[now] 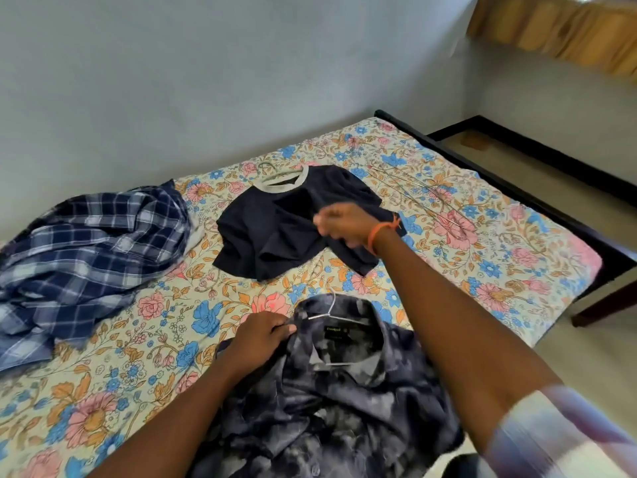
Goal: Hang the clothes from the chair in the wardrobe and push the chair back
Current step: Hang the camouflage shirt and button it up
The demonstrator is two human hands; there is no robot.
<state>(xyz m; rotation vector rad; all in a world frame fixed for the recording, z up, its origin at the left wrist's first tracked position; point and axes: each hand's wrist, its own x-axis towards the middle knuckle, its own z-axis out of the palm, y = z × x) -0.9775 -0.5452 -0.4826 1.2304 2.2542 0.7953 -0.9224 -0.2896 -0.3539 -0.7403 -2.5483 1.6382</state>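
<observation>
Left hand (263, 334) pinches the collar of the grey shirt (344, 384) on its hanger at the near bed (517, 270) edge — right hand (344, 227), blurred, seems clenched on the navy tee (275, 229) farther out, plaid shirt (86, 243) lying loose to the left.

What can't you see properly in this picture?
- right hand: motion-blurred in the head view, so its grip on the dark T-shirt is unclear.
- checked shirt: cut off by the left edge.
- patterned shirt: lower part cut off by the bottom edge, partly hidden by the arms.
</observation>
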